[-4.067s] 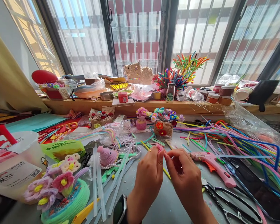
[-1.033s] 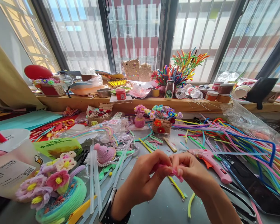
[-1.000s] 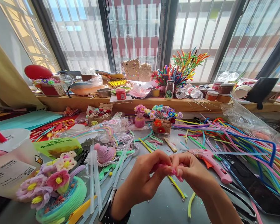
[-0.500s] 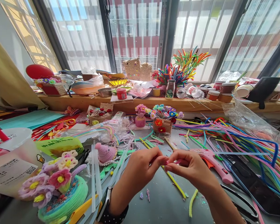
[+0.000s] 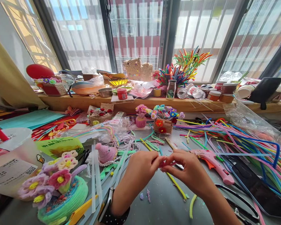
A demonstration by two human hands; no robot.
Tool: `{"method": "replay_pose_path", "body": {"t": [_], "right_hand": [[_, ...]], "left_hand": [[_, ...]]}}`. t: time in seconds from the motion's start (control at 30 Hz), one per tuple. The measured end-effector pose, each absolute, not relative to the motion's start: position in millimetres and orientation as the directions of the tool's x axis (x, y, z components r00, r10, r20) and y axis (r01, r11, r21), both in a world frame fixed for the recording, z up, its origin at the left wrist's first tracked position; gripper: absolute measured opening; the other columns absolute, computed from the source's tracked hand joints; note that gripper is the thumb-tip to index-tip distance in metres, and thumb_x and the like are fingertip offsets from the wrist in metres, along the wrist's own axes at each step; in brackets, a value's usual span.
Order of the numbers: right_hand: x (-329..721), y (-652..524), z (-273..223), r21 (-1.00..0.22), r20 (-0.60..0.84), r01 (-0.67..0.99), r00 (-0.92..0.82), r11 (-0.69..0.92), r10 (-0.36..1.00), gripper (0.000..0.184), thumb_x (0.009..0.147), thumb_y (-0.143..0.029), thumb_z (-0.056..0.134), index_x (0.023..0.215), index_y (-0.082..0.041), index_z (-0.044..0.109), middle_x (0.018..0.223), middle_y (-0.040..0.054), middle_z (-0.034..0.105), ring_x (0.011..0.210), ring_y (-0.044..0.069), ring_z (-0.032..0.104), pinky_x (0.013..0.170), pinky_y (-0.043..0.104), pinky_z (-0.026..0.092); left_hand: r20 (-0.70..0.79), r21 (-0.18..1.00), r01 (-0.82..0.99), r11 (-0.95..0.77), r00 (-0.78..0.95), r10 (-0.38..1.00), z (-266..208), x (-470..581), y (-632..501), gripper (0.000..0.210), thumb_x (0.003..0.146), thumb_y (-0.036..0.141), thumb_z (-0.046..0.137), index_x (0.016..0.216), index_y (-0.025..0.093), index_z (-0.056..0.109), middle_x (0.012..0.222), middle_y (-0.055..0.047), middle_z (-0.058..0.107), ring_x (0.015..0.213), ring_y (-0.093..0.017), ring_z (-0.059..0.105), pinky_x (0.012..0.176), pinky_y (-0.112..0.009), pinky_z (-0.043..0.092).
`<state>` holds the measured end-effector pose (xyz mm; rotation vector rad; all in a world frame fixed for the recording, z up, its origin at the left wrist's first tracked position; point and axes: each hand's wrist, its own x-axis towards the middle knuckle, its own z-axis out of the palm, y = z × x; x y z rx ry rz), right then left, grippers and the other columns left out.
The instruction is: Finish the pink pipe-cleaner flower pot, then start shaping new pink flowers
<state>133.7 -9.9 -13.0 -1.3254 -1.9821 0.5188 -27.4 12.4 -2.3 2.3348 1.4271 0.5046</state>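
Observation:
My left hand (image 5: 142,168), with a watch on its wrist, is closed in a pinch above the grey table. Its fingertips meet those of my right hand (image 5: 188,172), also closed in a pinch. Between them shows a small pink piece (image 5: 164,163) that looks like pipe cleaner, mostly hidden by the fingers. Below the hands lie a yellow-green pipe cleaner (image 5: 177,187) and a shorter one (image 5: 193,207). Beyond my right hand rests a pink glue gun (image 5: 219,168). Left of my left hand sits a pink crocheted figure (image 5: 107,154).
At the left stand a drink cup (image 5: 12,162) and fuzzy flowers on a green round base (image 5: 71,200). Clear glue sticks (image 5: 93,178) lie nearby. To the right are a phone (image 5: 250,184), black-framed glasses (image 5: 244,198) and a pile of coloured pipe cleaners (image 5: 255,140).
My joined fingertips have shifted slightly to the left, and my right hand has moved closer over my left fingertips. The things on the table have not moved.

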Motion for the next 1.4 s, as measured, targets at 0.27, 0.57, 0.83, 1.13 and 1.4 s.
{"method": "replay_pose_path", "body": {"t": [0.27,0.57,0.83,1.13,1.4], "right_hand": [[123,-7,-28,-0.286,0.466,0.857,-0.266,0.428,0.844,0.008,0.07,-0.021,0.068,0.066,-0.018,0.063,0.065,0.0013,0.061,0.064,0.018,0.058,0.056,0.026,0.038],[118,-5,-34,-0.169,0.651,0.864,-0.263,0.474,0.712,0.005,0.072,-0.019,0.066,0.077,-0.019,0.066,0.066,0.0011,0.063,0.061,0.018,0.057,0.054,0.026,0.035],[119,-5,-40,-0.366,0.666,0.797,-0.136,0.48,0.734,0.019,0.084,-0.029,0.052,0.079,-0.022,0.069,0.063,0.0006,0.064,0.06,0.016,0.056,0.057,0.025,0.035],[132,-4,-21,-0.943,0.143,0.319,0.114,0.1,0.983,0.028,0.069,-0.044,0.063,0.071,-0.017,0.068,0.06,0.0003,0.06,0.053,0.011,0.046,0.049,0.023,0.031],[137,-7,-18,-0.923,-0.139,-0.278,-0.404,-0.266,0.904,0.038,0.057,-0.047,0.072,0.057,-0.015,0.052,0.044,-0.0108,0.025,0.041,0.003,0.013,0.041,0.022,0.006]], "left_hand": [[-0.031,0.416,0.884,-0.213,0.248,0.968,-4,-18,11,0.042,0.085,0.038,0.032,0.065,0.019,0.064,0.063,-0.006,0.064,0.06,-0.018,0.054,0.051,-0.025,0.022],[0.026,0.421,0.894,-0.153,0.156,0.987,-7,-17,12,0.045,0.086,0.04,0.03,0.065,0.02,0.063,0.061,-0.005,0.064,0.059,-0.018,0.055,0.051,-0.025,0.021],[0.198,0.519,0.813,-0.264,0.186,0.962,-9,-19,12,0.038,0.088,0.034,0.031,0.061,0.02,0.055,0.058,-0.002,0.06,0.055,-0.016,0.053,0.054,-0.026,0.031],[0.465,0.885,0.097,-0.455,-0.205,0.861,-1,-25,12,0.039,0.076,0.043,0.054,0.108,0.021,0.05,0.107,-0.007,0.056,0.09,-0.018,0.055,0.076,-0.03,0.043],[0.311,0.894,-0.424,-0.147,0.349,0.884,4,-25,7,0.056,0.063,0.042,0.07,0.113,0.021,0.055,0.113,-0.009,0.06,0.101,-0.022,0.055,0.081,-0.03,0.044]]}}
